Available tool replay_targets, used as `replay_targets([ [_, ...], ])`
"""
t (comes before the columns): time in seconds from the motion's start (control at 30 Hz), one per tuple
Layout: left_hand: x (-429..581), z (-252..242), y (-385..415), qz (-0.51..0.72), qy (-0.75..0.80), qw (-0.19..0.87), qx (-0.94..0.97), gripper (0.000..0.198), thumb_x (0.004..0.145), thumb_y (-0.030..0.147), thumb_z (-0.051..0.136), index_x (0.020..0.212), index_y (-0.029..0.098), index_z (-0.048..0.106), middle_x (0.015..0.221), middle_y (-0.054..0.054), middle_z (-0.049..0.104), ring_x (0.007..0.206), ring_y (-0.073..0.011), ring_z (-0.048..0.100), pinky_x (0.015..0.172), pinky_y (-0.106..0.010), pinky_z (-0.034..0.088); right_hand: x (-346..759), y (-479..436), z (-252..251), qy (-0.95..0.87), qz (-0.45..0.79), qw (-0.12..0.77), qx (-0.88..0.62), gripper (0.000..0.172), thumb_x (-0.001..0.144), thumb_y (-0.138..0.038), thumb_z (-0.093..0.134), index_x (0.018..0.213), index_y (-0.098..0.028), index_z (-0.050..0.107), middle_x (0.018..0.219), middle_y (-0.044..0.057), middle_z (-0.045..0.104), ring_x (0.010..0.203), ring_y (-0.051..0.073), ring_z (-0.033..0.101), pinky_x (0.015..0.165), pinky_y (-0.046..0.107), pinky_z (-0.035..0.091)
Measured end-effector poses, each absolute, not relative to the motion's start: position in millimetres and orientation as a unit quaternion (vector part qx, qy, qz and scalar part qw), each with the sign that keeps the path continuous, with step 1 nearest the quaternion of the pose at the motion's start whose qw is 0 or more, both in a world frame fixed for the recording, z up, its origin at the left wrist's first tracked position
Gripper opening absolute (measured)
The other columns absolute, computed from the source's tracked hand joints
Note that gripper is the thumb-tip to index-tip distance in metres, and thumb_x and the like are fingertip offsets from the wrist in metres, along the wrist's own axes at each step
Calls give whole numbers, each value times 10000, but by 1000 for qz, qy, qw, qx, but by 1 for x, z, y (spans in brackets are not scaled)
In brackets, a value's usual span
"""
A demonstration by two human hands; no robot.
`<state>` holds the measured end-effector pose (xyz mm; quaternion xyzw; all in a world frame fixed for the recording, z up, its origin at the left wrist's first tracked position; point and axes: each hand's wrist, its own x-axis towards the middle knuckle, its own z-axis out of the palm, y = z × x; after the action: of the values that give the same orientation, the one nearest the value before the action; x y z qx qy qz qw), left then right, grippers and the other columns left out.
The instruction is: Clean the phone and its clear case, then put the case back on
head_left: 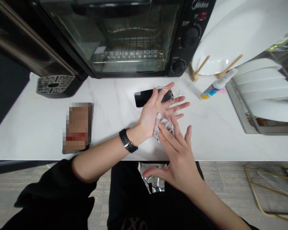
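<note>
A clear phone case lies across my left hand, which is palm up with its fingers spread beneath the case and the thumb along its edge. My right hand comes from the lower right, palm down. Its fingertips rest on the lower part of the case, with the thumb spread well away. Under those fingertips is a crinkled, shiny greyish patch; whether it is a thin sheet or just glare I cannot tell. Behind my left hand, a dark phone lies on the counter, partly covered by my fingers.
On the white counter, a blurred-out brown rectangular object lies at left. A black toaster oven stands behind, with a drip tray to its left. A spray bottle, wooden-pegged plate stand and dish rack are at right.
</note>
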<state>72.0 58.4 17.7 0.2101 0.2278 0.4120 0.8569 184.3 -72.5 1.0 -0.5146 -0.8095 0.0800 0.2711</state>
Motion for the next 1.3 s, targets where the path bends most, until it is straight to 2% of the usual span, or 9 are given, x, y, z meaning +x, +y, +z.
replay_targets([
  [0.17, 73, 17, 56, 402, 214, 867, 201, 653, 1082, 689, 383, 1645, 370, 474, 1282, -106, 769, 1366, -353, 686, 1252, -643, 386, 186, -74, -11, -783, 52, 369, -497, 380, 1030, -334, 688, 1370, -166, 719, 1441, 128, 755, 1566, 335, 527, 1294, 662, 415],
  [0.23, 74, 18, 56, 397, 209, 871, 203, 660, 1076, 705, 381, 1646, 384, 465, 1271, -95, 768, 1360, -348, 686, 1252, -639, 380, 188, -71, -11, -766, 61, 412, -489, 273, 1025, -195, 656, 1272, -193, 773, 1318, 88, 823, 1478, 300, 630, 1259, 600, 484],
  [0.4, 77, 24, 55, 394, 238, 862, 212, 645, 1092, 683, 328, 1658, 394, 438, 1158, -74, 770, 1232, -322, 729, 1209, -618, 430, 224, -65, -8, -648, 221, 487, -543, 159, 993, -268, 723, 1105, -291, 834, 1169, 21, 866, 1214, 275, 799, 1134, 556, 598],
  [0.5, 77, 26, 56, 373, 254, 864, 221, 620, 1103, 599, 344, 1674, 370, 425, 1050, -66, 759, 1065, -286, 741, 1155, -590, 478, 254, -57, -14, -424, 244, 654, -576, 124, 980, -335, 744, 1048, -287, 836, 1038, 7, 859, 943, 227, 825, 995, 490, 650],
  [0.6, 76, 25, 57, 339, 250, 875, 240, 610, 1074, 509, 427, 1665, 360, 456, 1070, -68, 763, 975, -251, 716, 1094, -501, 512, 267, -43, -19, -420, 226, 696, -537, 101, 941, -344, 785, 986, -262, 824, 920, -5, 808, 862, 203, 783, 968, 454, 631],
  [0.87, 74, 15, 55, 258, 210, 870, 364, 444, 1034, 537, 606, 1412, 318, 689, 1125, -61, 742, 866, -187, 692, 779, -319, 521, 249, 12, 24, -662, 58, 572, -482, 201, 1057, -394, 622, 1109, -286, 782, 1267, 64, 810, 1253, 262, 746, 1128, 508, 571],
  [1.0, 76, 6, 54, 255, 188, 857, 407, 503, 950, 679, 693, 1213, 251, 709, 1102, -58, 729, 860, -169, 687, 734, -283, 503, 252, 30, 33, -737, 49, 507, -444, 267, 1101, -368, 530, 1131, -252, 769, 1026, 48, 813, 903, 206, 789, 812, 375, 629],
  [1.23, 55, 25, 67, 130, 111, 871, 460, 685, 886, 785, 710, 1436, 379, 662, 1571, -99, 639, 1320, -357, 713, 1017, -466, 600, 251, 33, 10, -675, -43, 617, -403, 231, 1106, -252, 507, 1135, -288, 732, 903, 8, 711, 820, 184, 678, 769, 353, 518],
  [1.3, 42, 42, 71, 93, 110, 829, 540, 692, 849, 506, 899, 1488, 445, 641, 1734, -37, 478, 1437, -365, 650, 1076, -431, 600, 252, 33, 4, -624, -48, 642, -442, 248, 1123, -302, 490, 1131, -294, 738, 906, 11, 686, 851, 195, 669, 817, 373, 514],
])
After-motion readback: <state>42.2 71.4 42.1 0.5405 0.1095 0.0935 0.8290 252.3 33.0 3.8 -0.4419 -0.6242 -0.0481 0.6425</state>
